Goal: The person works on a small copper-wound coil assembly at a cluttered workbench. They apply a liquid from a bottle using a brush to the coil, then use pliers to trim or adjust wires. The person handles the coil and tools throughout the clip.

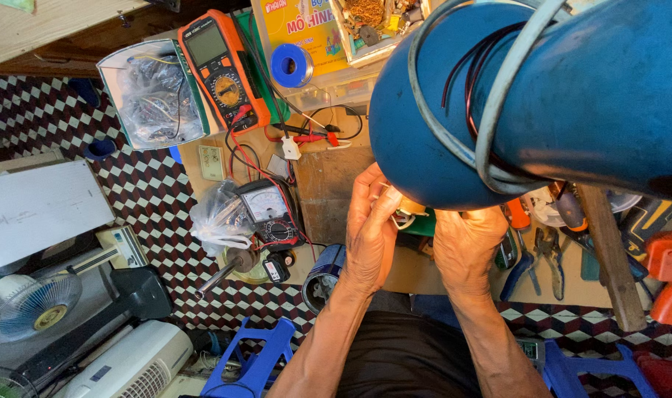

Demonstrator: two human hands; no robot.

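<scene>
A large blue drum-shaped housing (572, 96) fills the upper right, with grey and red cables (491, 125) looped around it. My left hand (369, 232) and my right hand (465, 247) are raised close together under its rounded end. Between them is a small white and tan part (404, 212) with short wires. My left fingers pinch it; my right fingers curl against it from the other side. Most of the part is hidden by my hands and the housing.
An orange digital multimeter (222, 70) and a black analog meter (270, 214) lie on the wooden bench with red leads. Pliers (550, 254), an orange drill (671, 276), a solder spool (292, 65), a small fan (34, 309) and blue stools (255, 365) surround me.
</scene>
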